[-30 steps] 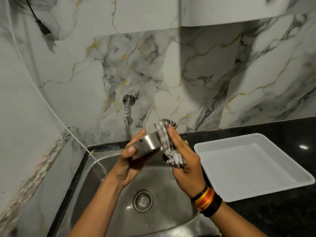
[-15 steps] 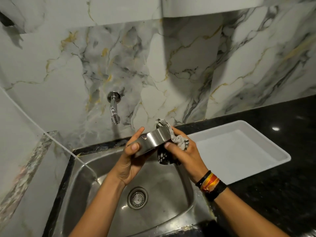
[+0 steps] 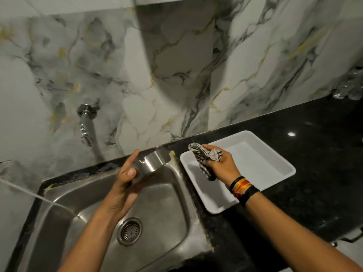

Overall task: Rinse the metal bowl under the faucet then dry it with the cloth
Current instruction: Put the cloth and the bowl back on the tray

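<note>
one white tray [image 3: 261, 163] under cloth [image 3: 206, 156] (right hand [image 3: 222, 163]).

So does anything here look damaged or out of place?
Yes: the seal around the sink looks worn. Yellowish, ragged patches show at its back right corner and along its right edge by the black counter. Nothing is spilled.

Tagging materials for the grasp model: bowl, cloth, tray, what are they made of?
Bowl: metal, likely stainless, brushed with bright reflections. Cloth: soft woven fabric, grey-white pattern, crumpled in the right hand. Tray: probably plastic, matte white, rounded rim.
</note>
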A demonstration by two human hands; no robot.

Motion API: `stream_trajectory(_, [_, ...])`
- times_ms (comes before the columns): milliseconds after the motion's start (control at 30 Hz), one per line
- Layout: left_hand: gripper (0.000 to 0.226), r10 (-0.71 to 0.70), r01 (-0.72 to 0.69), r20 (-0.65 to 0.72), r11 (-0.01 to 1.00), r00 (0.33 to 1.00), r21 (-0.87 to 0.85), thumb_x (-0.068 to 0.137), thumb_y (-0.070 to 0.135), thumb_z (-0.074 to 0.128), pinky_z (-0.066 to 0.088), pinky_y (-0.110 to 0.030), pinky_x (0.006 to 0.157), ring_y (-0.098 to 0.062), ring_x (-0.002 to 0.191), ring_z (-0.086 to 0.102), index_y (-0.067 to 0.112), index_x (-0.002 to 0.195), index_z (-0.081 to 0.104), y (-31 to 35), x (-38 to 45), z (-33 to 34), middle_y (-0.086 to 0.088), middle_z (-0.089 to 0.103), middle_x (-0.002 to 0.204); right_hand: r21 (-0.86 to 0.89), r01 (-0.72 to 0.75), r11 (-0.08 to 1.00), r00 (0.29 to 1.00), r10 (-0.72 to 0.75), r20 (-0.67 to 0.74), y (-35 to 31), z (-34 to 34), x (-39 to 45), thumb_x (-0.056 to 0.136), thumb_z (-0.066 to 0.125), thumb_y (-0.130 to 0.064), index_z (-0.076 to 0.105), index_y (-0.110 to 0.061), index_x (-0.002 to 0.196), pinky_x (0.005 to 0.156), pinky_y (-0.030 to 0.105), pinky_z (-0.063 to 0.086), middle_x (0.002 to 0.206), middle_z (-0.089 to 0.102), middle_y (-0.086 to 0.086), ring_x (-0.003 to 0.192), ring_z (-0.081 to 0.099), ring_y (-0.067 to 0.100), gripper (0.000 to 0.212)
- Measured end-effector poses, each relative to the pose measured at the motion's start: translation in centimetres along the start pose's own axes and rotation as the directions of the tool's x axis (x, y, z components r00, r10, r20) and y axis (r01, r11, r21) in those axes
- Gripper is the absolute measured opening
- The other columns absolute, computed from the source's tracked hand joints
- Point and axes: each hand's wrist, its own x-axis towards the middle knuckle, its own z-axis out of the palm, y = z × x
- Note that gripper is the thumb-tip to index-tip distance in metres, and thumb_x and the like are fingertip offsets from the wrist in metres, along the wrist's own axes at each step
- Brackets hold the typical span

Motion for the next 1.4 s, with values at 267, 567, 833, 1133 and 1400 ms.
stream_trajectory(267, [0.111, 0.087, -0.062, -0.152, 0.984, 0.984, 0.165, 0.055, 0.029, 0.079, 0.055, -0.033, 0.107, -0.014, 0.102, 0.077, 0.028, 0.160, 0.043, -6.9, 3.6, 6.3, -0.007, 0.081, 0.110, -0.864, 0.274, 0.422, 0.962, -0.142, 0.235, 5.3, -15.0, 11.1, 0.096, 0.056, 0.002, 0.053, -0.018, 0.148, 0.107, 0.040, 0.047, 0.150, 0.057, 0.009, 0.132, 0.058, 0.034, 0.056])
stream_trajectory(567, [0.108, 0.081, -0.025, -0.225, 0.970, 0.971, 0.241, 0.055, 0.035, 0.081, 0.057, -0.028, 0.103, -0.017, 0.108, 0.075, 0.036, 0.158, 0.049, -11.0, 5.6, 10.7, -0.012, 0.075, 0.120, -0.896, 0.441, 0.058, 0.782, 0.465, 0.415, 14.4, -22.7, 15.9, 0.082, 0.071, -0.035, -0.012, -0.009, 0.163, 0.128, 0.050, 0.015, 0.172, -0.014, 0.016, 0.159, -0.008, 0.036, 0.119])
stream_trajectory(833, [0.138, 0.039, 0.041, -0.146, 0.861, 0.989, 0.506, 0.053, 0.028, 0.107, 0.060, -0.016, 0.081, 0.007, 0.105, 0.071, 0.049, 0.163, 0.026, -12.5, 8.4, 14.6, 0.007, 0.061, 0.133, -0.664, 0.286, 0.690, 0.875, 0.095, 0.475, 7.9, -17.5, 10.9, 0.109, 0.039, -0.050, 0.003, -0.018, 0.166, 0.128, 0.033, -0.003, 0.171, -0.002, -0.006, 0.158, -0.003, 0.009, 0.075])
stream_trajectory(1133, [0.155, 0.012, 0.066, -0.101, 0.671, 0.995, 0.738, 0.049, 0.049, 0.107, 0.048, -0.026, 0.111, -0.010, 0.136, 0.057, 0.052, 0.165, 0.004, -19.2, 12.5, 15.2, 0.005, 0.053, 0.150, -0.308, -0.123, 0.943, 0.970, 0.179, 0.162, 10.7, -11.0, 7.9, 0.100, 0.054, 0.002, 0.054, -0.009, 0.148, 0.118, 0.042, 0.042, 0.145, 0.061, 0.011, 0.136, 0.056, 0.026, 0.048])
stream_trajectory(1400, [0.166, -0.097, 0.176, -0.149, 0.437, 0.984, 0.882, 0.051, 0.045, 0.106, 0.041, -0.041, 0.119, -0.028, 0.155, 0.037, 0.037, 0.168, -0.011, -21.9, 15.5, 16.0, -0.002, 0.027, 0.173, -0.255, -0.229, 0.940, 0.966, 0.251, 0.057, 14.0, -10.4, 10.1, 0.094, 0.056, 0.010, 0.066, -0.010, 0.133, 0.115, 0.044, 0.046, 0.134, 0.068, 0.009, 0.125, 0.063, 0.025, 0.045])
